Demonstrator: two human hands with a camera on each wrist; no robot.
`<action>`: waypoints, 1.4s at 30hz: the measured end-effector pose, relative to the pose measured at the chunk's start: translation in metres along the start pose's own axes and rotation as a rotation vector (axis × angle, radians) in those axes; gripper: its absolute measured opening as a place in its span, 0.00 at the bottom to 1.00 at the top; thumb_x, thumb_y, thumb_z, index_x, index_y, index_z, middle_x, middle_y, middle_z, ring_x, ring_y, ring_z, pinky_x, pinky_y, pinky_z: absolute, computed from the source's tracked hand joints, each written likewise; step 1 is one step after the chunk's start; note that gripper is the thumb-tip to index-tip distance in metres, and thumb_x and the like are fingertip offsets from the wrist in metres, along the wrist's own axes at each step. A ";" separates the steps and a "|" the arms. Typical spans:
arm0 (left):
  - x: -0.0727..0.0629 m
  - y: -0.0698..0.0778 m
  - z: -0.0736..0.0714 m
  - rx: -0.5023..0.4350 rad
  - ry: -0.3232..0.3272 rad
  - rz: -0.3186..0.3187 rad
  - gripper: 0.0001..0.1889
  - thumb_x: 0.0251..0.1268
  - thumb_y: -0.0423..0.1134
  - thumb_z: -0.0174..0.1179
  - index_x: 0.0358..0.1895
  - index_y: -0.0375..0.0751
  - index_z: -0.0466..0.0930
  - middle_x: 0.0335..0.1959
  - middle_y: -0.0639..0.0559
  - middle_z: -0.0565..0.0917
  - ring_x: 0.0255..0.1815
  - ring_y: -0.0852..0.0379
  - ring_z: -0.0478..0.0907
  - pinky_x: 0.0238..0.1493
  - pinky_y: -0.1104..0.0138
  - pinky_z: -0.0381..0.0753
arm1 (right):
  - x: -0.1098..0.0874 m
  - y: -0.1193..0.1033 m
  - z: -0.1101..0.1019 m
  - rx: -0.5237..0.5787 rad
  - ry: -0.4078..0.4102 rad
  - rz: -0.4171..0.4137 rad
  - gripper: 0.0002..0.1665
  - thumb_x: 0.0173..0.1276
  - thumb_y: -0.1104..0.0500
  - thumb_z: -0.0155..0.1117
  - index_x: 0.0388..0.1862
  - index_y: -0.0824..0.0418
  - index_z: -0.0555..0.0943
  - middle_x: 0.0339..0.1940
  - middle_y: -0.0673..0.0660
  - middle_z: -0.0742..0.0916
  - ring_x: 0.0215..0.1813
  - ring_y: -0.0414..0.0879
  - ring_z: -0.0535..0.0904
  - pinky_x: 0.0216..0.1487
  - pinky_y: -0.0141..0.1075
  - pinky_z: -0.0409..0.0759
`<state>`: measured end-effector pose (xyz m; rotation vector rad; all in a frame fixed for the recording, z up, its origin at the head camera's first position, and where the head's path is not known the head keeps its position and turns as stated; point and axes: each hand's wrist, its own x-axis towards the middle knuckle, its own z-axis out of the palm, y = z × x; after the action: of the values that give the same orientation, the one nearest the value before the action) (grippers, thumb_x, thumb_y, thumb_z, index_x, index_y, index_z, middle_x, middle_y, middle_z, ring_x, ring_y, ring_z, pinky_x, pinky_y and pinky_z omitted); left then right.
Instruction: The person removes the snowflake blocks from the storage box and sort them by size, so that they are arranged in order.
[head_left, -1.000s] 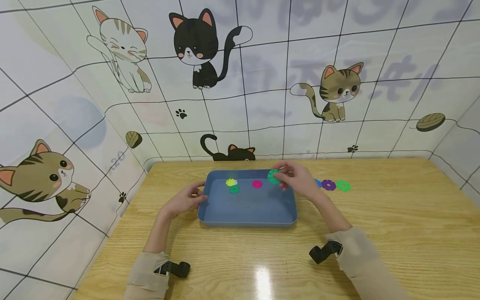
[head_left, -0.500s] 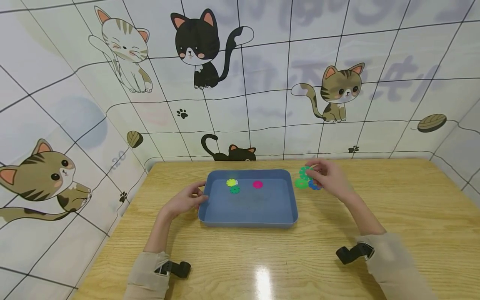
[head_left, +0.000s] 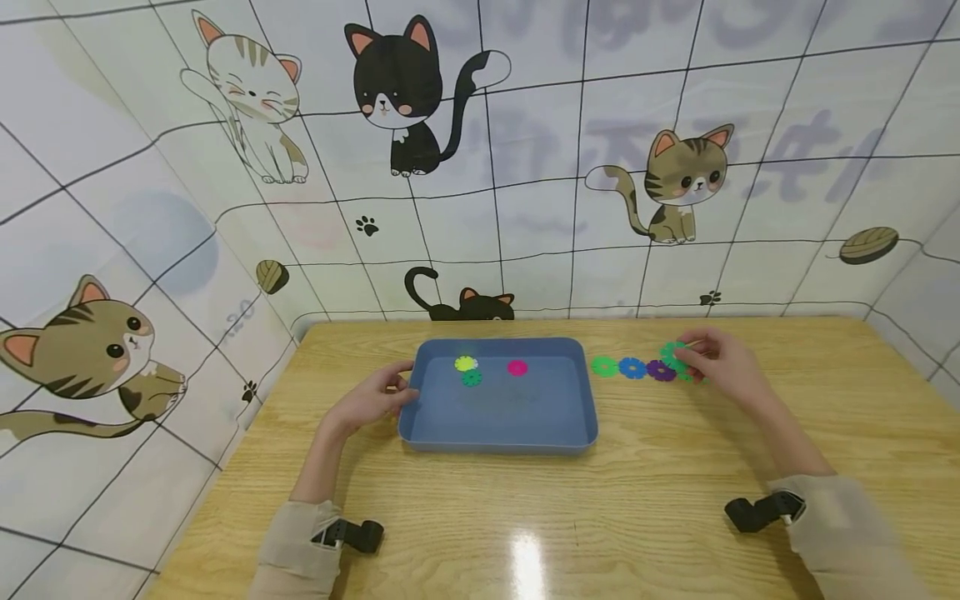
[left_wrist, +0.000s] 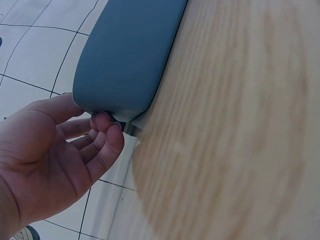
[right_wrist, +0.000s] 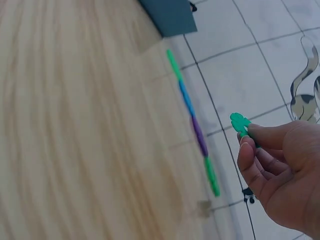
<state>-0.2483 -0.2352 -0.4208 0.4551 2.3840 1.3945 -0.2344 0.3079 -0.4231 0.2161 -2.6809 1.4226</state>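
Faint purplish lettering [head_left: 810, 154] on the wall [head_left: 532, 208], too blurred to read

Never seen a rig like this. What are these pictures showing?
No robot here, just a person's bare hands. The wide picture comes from a head-worn camera; the close ones, from wrist cameras. On the wooden table sits a blue-gray tray with a yellow disc, a darker green disc and a pink disc inside. To its right runs a row: light green disc, blue disc, purple disc, green disc. The left hand holds the tray's left edge; the right hand pinches a raised green disc.
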 end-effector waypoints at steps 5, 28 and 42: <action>0.001 0.002 0.001 0.000 -0.003 0.005 0.35 0.76 0.34 0.56 0.78 0.26 0.51 0.38 0.43 0.74 0.29 0.50 0.73 0.30 0.64 0.74 | -0.003 0.021 -0.015 -0.030 0.007 0.036 0.23 0.79 0.56 0.59 0.59 0.76 0.73 0.40 0.68 0.84 0.30 0.42 0.82 0.32 0.35 0.84; 0.002 0.000 0.000 -0.007 -0.007 0.000 0.35 0.76 0.34 0.56 0.78 0.27 0.51 0.38 0.43 0.74 0.29 0.50 0.73 0.31 0.64 0.75 | -0.006 0.050 -0.046 -0.261 0.000 0.159 0.23 0.78 0.55 0.59 0.54 0.77 0.74 0.33 0.62 0.86 0.27 0.41 0.81 0.27 0.34 0.79; 0.002 0.001 0.001 0.000 0.004 -0.014 0.35 0.76 0.33 0.56 0.78 0.27 0.51 0.39 0.42 0.74 0.30 0.51 0.74 0.33 0.64 0.76 | -0.006 0.042 -0.045 -0.367 -0.030 0.133 0.23 0.75 0.54 0.62 0.51 0.75 0.78 0.44 0.77 0.82 0.46 0.69 0.78 0.39 0.47 0.75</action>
<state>-0.2493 -0.2334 -0.4210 0.4350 2.3859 1.3908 -0.2350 0.3692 -0.4332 0.0289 -2.9633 0.9322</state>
